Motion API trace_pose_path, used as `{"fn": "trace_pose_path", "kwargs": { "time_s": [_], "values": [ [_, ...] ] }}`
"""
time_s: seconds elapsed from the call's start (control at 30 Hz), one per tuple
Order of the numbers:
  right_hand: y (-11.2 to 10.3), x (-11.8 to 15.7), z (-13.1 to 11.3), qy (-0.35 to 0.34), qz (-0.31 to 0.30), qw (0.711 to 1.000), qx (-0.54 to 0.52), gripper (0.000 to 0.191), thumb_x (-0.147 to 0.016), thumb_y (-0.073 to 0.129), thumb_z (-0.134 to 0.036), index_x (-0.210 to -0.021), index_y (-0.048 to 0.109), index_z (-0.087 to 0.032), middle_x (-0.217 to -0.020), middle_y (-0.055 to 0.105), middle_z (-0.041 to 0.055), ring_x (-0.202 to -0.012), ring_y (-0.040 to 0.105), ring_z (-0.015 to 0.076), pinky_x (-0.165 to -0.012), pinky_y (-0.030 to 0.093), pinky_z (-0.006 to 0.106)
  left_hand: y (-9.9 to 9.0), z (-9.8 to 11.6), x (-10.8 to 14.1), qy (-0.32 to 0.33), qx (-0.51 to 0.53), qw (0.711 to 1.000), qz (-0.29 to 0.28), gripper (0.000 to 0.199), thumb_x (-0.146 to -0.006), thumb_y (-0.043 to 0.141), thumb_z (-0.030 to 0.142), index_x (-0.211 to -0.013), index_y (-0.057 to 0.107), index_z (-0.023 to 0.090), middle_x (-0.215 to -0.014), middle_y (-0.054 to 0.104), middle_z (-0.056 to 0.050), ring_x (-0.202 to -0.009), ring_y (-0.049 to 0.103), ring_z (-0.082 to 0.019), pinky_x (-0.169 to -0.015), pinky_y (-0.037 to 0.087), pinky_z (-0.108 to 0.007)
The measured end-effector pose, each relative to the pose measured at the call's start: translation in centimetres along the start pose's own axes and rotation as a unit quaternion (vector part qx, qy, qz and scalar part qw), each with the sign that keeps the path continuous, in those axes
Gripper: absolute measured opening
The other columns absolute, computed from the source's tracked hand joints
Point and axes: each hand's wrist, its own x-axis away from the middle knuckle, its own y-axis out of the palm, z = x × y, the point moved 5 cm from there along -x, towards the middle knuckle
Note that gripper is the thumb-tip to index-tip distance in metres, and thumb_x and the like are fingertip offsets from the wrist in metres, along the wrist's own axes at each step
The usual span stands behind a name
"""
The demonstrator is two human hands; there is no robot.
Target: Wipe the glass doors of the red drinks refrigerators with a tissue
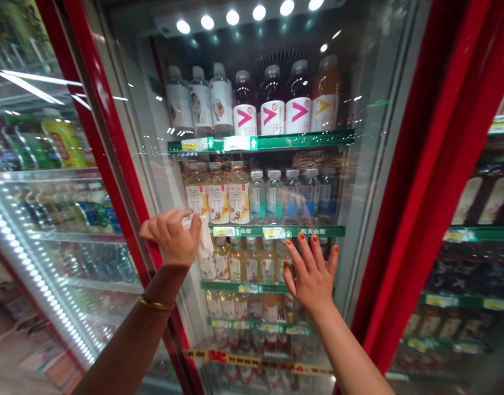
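A red-framed glass door [364,181] of a drinks fridge stands in front of me. At its left edge my left hand [171,236] has its fingers bent over the red frame [130,203], with a white tissue [204,236] pinched between thumb and fingers and hanging down over the glass. My right hand [313,271] is spread out with fingers apart, at the glass before the lower shelves; whether the palm touches the glass I cannot tell. Behind the glass, bottles with a pink V label [272,118] and tea bottles [217,203] stand in rows.
Green-edged shelves [262,141] with price tags cross the fridge. A yellow strip with red lettering [243,359] runs across low down. Further bottle shelves stand left behind a bright LED strip [33,269], and another fridge with dark bottles [482,197] is on the right.
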Motion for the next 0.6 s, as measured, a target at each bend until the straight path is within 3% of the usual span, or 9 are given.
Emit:
{"fn": "trace_pose_path", "kwargs": {
  "time_s": [0.13,0.23,0.3,0.43,0.53,0.6],
  "values": [
    [0.0,-0.1,0.0,-0.006,0.006,1.000,0.000,0.080,-0.102,0.062,-0.031,-0.175,0.031,-0.028,-0.183,0.029,0.0048,-0.174,0.021,0.0256,-0.143,0.004,0.061,0.2,0.2,0.4,0.094,0.002,0.995,0.031,0.018,-0.094,0.081,0.035,-0.090,0.067,0.026,-0.073,0.060,0.000,-0.073,0.053,-0.019,-0.089,0.037,-0.041],
    [0.0,-0.1,-0.1,-0.007,0.007,1.000,-0.001,0.079,-0.102,0.062,-0.032,-0.175,0.031,-0.027,-0.183,0.028,0.0041,-0.174,0.021,0.0254,-0.143,0.004,0.061,0.2,0.6,0.5,0.133,0.025,0.990,0.026,0.015,-0.096,0.079,0.028,-0.103,0.067,0.024,-0.076,0.064,0.001,-0.071,0.056,-0.017,-0.079,0.038,-0.035],
    [0.0,-0.2,-0.1,-0.004,0.009,1.000,-0.001,0.079,-0.103,0.062,-0.032,-0.175,0.032,-0.028,-0.183,0.027,0.0029,-0.174,0.020,0.0247,-0.143,0.004,0.060,-0.2,0.9,0.9,0.117,0.046,0.992,0.021,0.017,-0.098,0.077,0.029,-0.109,0.066,0.023,-0.089,0.071,-0.004,-0.082,0.063,-0.019,-0.083,0.042,-0.035],
    [0.0,-0.2,-0.1,-0.002,0.009,1.000,0.001,0.078,-0.103,0.061,-0.032,-0.175,0.031,-0.028,-0.183,0.027,0.0016,-0.174,0.020,0.0239,-0.143,0.005,0.060,-0.7,2.2,2.6,0.071,0.053,0.996,-0.024,0.028,-0.102,0.070,0.036,-0.125,0.067,0.020,-0.117,0.072,-0.015,-0.116,0.067,-0.026,-0.105,0.048,-0.044],
    [0.0,-0.2,-0.1,-0.001,0.010,1.000,0.005,0.079,-0.103,0.061,-0.032,-0.175,0.031,-0.029,-0.183,0.028,0.0022,-0.174,0.021,0.0243,-0.143,0.005,0.060,-0.7,3.4,3.0,0.063,0.061,0.995,-0.041,0.054,-0.104,0.066,0.035,-0.153,0.055,0.015,-0.141,0.065,-0.022,-0.144,0.057,-0.033,-0.125,0.042,-0.054],
    [0.1,-0.1,-0.2,-0.001,0.008,1.000,0.011,0.079,-0.103,0.061,-0.032,-0.176,0.030,-0.028,-0.183,0.028,0.0029,-0.174,0.021,0.0247,-0.143,0.005,0.060,-0.2,4.2,2.7,0.064,0.060,0.993,-0.076,0.069,-0.107,0.058,0.033,-0.169,0.036,0.014,-0.161,0.053,-0.025,-0.162,0.040,-0.036,-0.135,0.030,-0.062]
  ]
}}
